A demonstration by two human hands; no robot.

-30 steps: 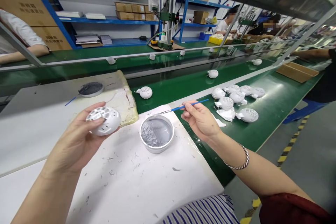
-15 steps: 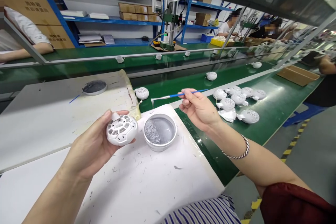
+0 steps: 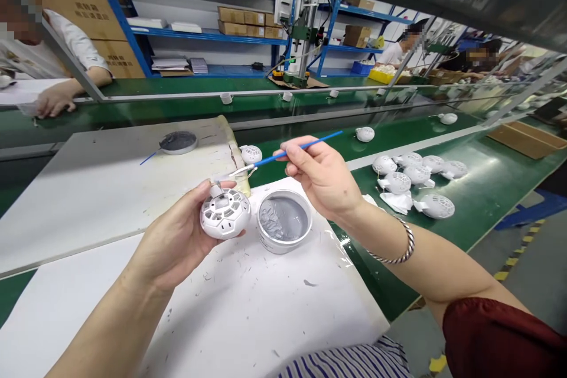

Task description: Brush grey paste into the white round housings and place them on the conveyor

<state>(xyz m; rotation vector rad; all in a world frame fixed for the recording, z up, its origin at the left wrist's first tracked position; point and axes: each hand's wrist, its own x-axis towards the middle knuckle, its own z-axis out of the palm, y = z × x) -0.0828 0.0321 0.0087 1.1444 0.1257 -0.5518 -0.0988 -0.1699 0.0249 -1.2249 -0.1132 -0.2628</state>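
A gray-paste tub [image 3: 280,245] stands just beside the white casing [image 3: 225,223]; similar shells [image 3: 436,206] crowd the green desk [image 3: 481,189] rightward. The right hand [image 3: 321,180] pinches the brush [image 3: 267,160], its long axis slanting down-left (bristles [image 3: 224,176] by the casing's raised tab [image 3: 216,190]); the left hand [image 3: 175,245] clasps the casing above a sheet [image 3: 261,313], vented face [image 3: 228,211] upward.

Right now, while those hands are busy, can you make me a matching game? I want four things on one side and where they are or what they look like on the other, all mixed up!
Things:
1. Nearest round shell
2. Nearer brush
3. Nearer tub of grey paste
4. Bracelet

Places and looks:
A. Standing on the white sheet
B. Silver-coloured and twisted
C. Held in the left hand
D. Held by its blue handle in the right hand

Right pairs: 1-C, 2-D, 3-A, 4-B
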